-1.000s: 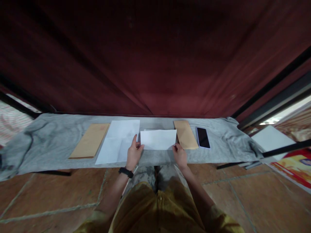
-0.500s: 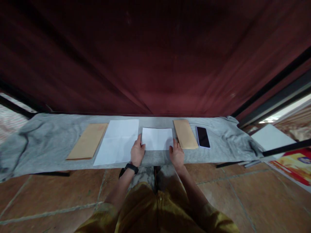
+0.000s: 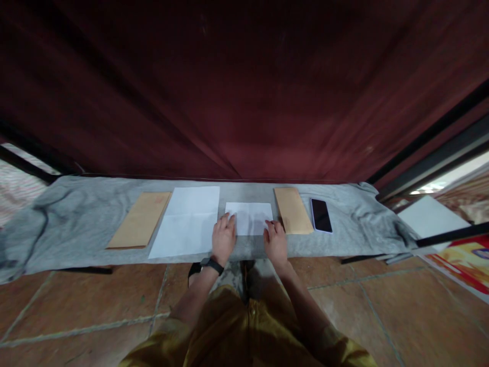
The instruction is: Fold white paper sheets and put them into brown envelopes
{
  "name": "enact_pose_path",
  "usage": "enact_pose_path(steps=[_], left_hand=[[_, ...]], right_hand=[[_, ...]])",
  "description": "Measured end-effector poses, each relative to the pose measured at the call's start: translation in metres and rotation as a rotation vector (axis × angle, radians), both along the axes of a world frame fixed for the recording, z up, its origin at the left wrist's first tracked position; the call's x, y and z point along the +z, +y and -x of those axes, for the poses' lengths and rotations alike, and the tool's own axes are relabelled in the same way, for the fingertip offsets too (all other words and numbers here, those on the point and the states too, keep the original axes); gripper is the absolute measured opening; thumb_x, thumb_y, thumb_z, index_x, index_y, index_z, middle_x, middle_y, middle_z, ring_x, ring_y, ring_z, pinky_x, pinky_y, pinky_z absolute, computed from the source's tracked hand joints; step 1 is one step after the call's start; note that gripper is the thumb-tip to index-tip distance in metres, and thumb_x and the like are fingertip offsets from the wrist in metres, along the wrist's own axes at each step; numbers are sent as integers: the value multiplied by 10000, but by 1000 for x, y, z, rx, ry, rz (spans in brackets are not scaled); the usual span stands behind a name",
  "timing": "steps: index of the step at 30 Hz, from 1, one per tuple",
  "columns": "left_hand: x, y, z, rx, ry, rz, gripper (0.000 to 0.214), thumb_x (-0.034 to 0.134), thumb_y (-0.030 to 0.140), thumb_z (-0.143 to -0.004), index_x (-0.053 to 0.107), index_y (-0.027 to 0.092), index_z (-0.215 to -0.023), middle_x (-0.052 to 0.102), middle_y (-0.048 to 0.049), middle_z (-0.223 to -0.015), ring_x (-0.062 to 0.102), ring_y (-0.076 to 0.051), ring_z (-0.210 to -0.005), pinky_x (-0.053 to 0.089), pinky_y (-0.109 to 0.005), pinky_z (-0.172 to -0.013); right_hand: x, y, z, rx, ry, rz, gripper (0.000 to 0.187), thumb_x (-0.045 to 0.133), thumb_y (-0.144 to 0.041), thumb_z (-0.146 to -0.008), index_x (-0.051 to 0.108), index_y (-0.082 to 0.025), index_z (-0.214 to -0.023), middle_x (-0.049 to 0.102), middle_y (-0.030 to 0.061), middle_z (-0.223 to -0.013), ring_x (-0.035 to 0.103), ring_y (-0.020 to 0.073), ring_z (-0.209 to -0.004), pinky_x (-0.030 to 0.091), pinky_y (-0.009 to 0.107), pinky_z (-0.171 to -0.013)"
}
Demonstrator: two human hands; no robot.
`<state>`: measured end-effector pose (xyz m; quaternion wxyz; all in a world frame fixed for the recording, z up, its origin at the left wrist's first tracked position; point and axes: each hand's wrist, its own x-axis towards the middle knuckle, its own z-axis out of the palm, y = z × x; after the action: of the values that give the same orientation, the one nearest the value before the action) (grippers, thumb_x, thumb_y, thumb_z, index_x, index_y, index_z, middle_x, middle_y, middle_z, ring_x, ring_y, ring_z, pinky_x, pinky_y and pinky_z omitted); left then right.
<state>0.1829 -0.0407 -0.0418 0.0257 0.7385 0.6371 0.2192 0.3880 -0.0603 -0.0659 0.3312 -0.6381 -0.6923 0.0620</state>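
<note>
A small folded sheet of white paper [image 3: 250, 218] lies in front of me, with a crease down its middle. My left hand [image 3: 224, 235] rests on its left end, fingers spread with the tips on the paper. On the right end lie the fingertips of my right hand [image 3: 275, 241], slightly bent and apart. Left of the folded sheet is a larger white sheet [image 3: 187, 219] with faint fold lines, close beside my left hand. A brown envelope [image 3: 293, 210] lies just beyond my right hand.
Another brown envelope [image 3: 139, 220] is at the left. A phone [image 3: 321, 215] lies at the right. Grey cloth [image 3: 84, 219] covers the narrow table, with a dark red curtain [image 3: 244, 102] behind it. A white box [image 3: 431, 219] and a red printed package [image 3: 466, 260] stand off the right end.
Both hands have shifted from the folded paper's side edges inward onto its top. The envelopes, the large sheet and the phone stay in place.
</note>
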Motion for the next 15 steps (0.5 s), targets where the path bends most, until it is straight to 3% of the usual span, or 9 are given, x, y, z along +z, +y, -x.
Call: enact_pose_path(steps=[2, 6, 10, 15], left_hand=[[-1, 1, -15, -117, 44, -4, 494, 378, 218, -991, 492, 135, -1465, 416, -155, -1588, 339, -302, -1491, 326, -488, -1203], [-12, 5, -38, -217, 93, 79, 604, 387, 182, -949, 369, 105, -1548, 312, -152, -1654, 172, -305, -1563, 203, -522, -1252], [-28, 9, -43, -209, 101, 125, 679, 392, 177, -926, 275, 105, -1591, 275, -162, -1666, 151, -292, -1568, 196, -518, -1256], [-36, 10, -39, -164, 100, 163, 637, 346, 177, -950, 307, 112, -1582, 271, -160, -1666, 156, -289, -1567, 181, -523, -1260]], right_hand=[[4, 7, 11, 89, 103, -14, 409, 363, -252, -1029, 599, -190, -1357, 598, 146, -1356, 567, 261, -1260, 474, 444, -1090], [5, 24, 36, 187, 209, 42, 465, 309, -318, -1061, 559, -177, -1426, 559, 117, -1467, 497, 208, -1377, 404, 413, -1186], [-3, 29, 50, 275, 70, 86, 502, 293, -331, -1073, 487, -146, -1498, 484, 119, -1553, 377, 204, -1478, 318, 442, -1239], [-10, 25, 46, 240, -99, 131, 500, 297, -324, -1083, 448, -147, -1525, 461, 128, -1569, 343, 221, -1502, 291, 477, -1235]])
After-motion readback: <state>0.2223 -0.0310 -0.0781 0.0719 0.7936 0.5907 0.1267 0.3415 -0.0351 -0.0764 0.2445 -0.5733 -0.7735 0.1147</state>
